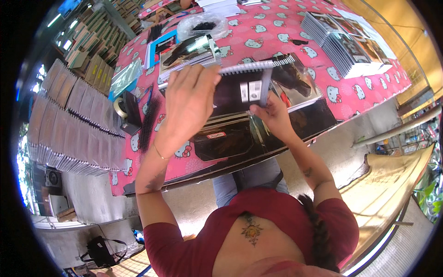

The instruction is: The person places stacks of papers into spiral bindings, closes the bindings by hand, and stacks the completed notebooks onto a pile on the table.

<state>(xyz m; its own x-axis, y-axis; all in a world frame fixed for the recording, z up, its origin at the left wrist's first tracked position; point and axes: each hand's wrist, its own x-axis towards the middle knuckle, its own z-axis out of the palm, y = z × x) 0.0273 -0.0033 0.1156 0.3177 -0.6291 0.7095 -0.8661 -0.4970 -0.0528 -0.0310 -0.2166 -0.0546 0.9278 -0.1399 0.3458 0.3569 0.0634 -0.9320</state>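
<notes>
A spiral-bound notebook (228, 94) with a black cover and a white label stands tilted above the table, its coil along the upper edge. My left hand (189, 99) is closed over its left end, fingers bent across the top. My right hand (277, 115) pinches the lower right corner, thumb in front. Behind the notebook, to the right, lies a stack of booklets with a dark picture cover (295, 83). Beneath both hands is a dark board (224, 141) near the table's front edge. Black binding coils (148, 120) lie left of my left forearm.
A pink patterned cloth covers the table (360, 94). Booklet stacks stand at the right (348, 51) and far middle (189, 53). A tape dispenser (127, 113) sits at the left edge, beside tall piles of spiral-bound books (78, 124). Clear plastic wrapping (203, 25) lies farther back.
</notes>
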